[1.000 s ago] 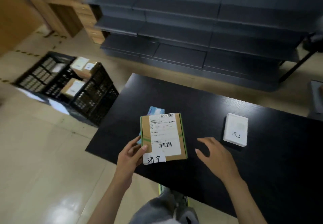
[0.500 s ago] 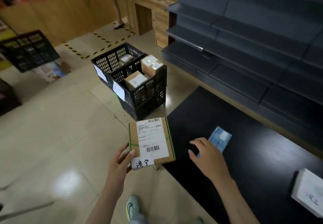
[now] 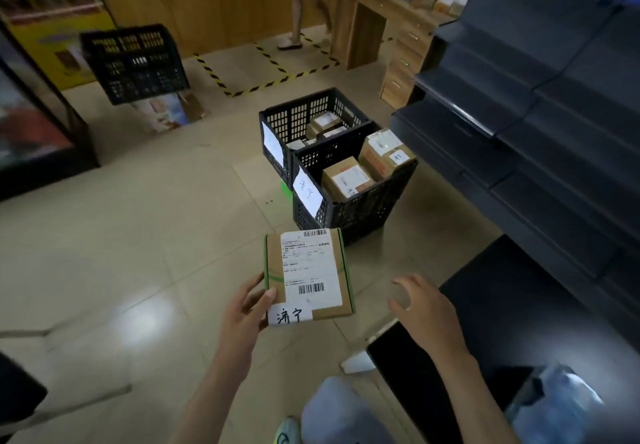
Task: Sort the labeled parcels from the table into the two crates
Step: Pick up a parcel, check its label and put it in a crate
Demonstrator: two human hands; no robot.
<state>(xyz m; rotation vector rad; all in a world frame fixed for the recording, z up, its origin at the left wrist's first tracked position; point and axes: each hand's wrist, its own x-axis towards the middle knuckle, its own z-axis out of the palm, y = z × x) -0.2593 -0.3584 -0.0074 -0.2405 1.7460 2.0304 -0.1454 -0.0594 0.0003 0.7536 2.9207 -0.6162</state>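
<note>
Left hand (image 3: 246, 308) has the cardboard parcel (image 3: 308, 273) pinched by just its near-left corner, thumb on top and fingers round the edge, out over the floor (image 3: 138, 270) short of the near crate (image 3: 363, 208), while the right hand (image 3: 422, 308) hangs empty beside it, fingers loosely spread. That one-corner hold looks like the weak spot — toss from here and it could spin, clip the near crate's rim and hit the floor. Wrong bin is the other risk — its handwritten tag (image 3: 290, 315) seems to match the near crate's paper sign (image 3: 306, 194), not the far crate (image 3: 301, 114).

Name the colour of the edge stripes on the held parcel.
Green, on brown cardboard; the parcel shows best in the head view.
</note>
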